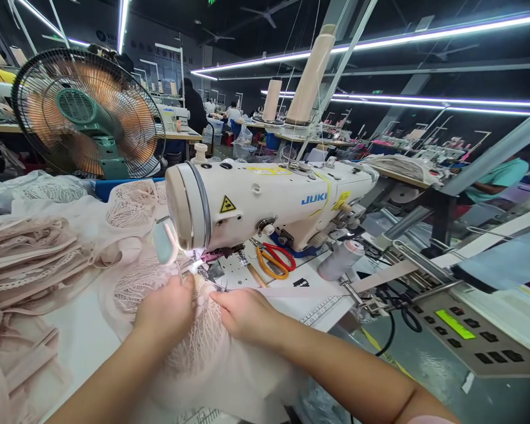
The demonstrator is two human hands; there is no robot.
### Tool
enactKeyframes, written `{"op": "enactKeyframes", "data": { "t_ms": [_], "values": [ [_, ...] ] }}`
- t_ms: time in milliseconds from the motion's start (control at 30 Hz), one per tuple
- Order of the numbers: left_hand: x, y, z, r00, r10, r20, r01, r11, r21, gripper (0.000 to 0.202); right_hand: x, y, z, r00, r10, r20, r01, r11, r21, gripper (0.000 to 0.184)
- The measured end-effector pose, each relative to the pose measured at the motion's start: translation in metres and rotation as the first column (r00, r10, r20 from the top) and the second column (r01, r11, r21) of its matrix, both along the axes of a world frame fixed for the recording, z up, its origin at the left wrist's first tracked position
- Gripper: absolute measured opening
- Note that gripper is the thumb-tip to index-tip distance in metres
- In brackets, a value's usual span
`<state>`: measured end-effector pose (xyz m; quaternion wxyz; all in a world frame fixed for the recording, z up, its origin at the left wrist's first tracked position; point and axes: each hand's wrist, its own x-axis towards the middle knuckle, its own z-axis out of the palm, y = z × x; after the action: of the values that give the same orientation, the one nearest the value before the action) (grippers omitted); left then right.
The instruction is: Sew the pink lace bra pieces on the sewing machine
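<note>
Currently left hand and right hand both have fingers pinching pale-pink patterned lace fabric by white rounded JUKI sewing machine; likely light, soft, snag-prone, best held flat near edges.

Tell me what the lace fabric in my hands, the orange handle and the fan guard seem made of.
Lace fabric: matte textile, possibly synthetic, from its openwork pattern and sheer ground.
Orange handle: likely smooth plastic, from its even, bright colour.
Fan guard: probably dark-coated metal, judging by its thin wires.
</note>
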<state>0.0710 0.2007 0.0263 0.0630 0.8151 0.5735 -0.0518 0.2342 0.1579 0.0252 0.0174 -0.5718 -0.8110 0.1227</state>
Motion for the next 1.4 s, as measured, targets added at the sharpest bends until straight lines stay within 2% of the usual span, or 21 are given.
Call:
{"op": "enactKeyframes", "data": {
  "t_ms": [100, 333, 567, 633, 700, 767, 800, 833, 933, 1000, 1100, 1267, 1400],
  "values": [
    [0.000, 0.003, 0.001, 0.998, -0.021, -0.055, 0.021, 1.000, -0.010, 0.056, 0.000, 0.002, 0.000, 1.000, 0.001, 0.018, -0.001, 1.000, 0.007, 0.036],
    [-0.004, 0.009, 0.006, 0.999, 0.008, -0.052, -0.008, 1.000, 0.007, 0.053, -0.004, 0.003, 0.005, 0.998, -0.019, 0.066, 0.021, 0.999, -0.028, 0.034],
    [-0.017, 0.014, 0.012, 0.997, 0.079, -0.023, -0.076, 0.991, 0.106, 0.052, -0.013, 0.005, 0.008, 0.993, -0.029, 0.112, 0.030, 0.999, -0.014, 0.029],
    [-0.020, 0.010, 0.014, 0.998, 0.032, -0.060, -0.019, 0.979, 0.205, 0.055, -0.012, 0.001, 0.009, 0.992, -0.026, 0.123, 0.026, 1.000, 0.001, 0.029],
    [-0.020, 0.002, 0.015, 0.987, -0.109, -0.120, 0.140, 0.948, 0.287, 0.051, -0.008, -0.006, 0.010, 0.991, -0.005, 0.133, 0.003, 1.000, 0.020, 0.029],
    [-0.018, -0.010, 0.016, 0.957, -0.241, -0.161, 0.276, 0.926, 0.259, 0.038, -0.002, -0.014, 0.011, 0.990, 0.030, 0.141, -0.034, 0.999, 0.024, 0.026],
    [-0.016, -0.017, 0.017, 0.950, -0.266, -0.165, 0.297, 0.932, 0.207, 0.036, 0.002, -0.018, 0.011, 0.989, 0.046, 0.142, -0.050, 0.998, 0.024, 0.025],
    [-0.013, -0.023, 0.017, 0.951, -0.259, -0.169, 0.283, 0.949, 0.141, 0.041, 0.005, -0.022, 0.011, 0.988, 0.054, 0.142, -0.058, 0.998, 0.024, 0.025],
    [-0.007, -0.036, 0.020, 0.960, -0.145, -0.241, 0.138, 0.989, -0.047, 0.072, 0.011, -0.027, 0.010, 0.989, 0.055, 0.136, -0.060, 0.998, 0.027, 0.029],
    [-0.005, -0.037, 0.022, 0.949, -0.096, -0.301, 0.061, 0.990, -0.124, 0.077, 0.012, -0.026, 0.008, 0.991, 0.053, 0.125, -0.057, 0.998, 0.032, 0.032],
    [-0.006, -0.032, 0.021, 0.948, -0.025, -0.317, -0.013, 0.993, -0.117, 0.077, 0.010, -0.019, 0.010, 0.990, 0.056, 0.130, -0.060, 0.998, 0.022, 0.033],
    [-0.014, -0.017, 0.016, 0.962, 0.135, -0.236, -0.152, 0.987, -0.054, 0.083, -0.001, -0.002, 0.020, 0.987, 0.015, 0.161, -0.006, 0.998, -0.058, 0.034],
    [-0.022, -0.006, 0.015, 0.972, 0.132, -0.196, -0.150, 0.985, -0.080, 0.082, -0.009, 0.005, 0.024, 0.982, 0.002, 0.187, 0.015, 0.996, -0.088, 0.034]
  ]
}}
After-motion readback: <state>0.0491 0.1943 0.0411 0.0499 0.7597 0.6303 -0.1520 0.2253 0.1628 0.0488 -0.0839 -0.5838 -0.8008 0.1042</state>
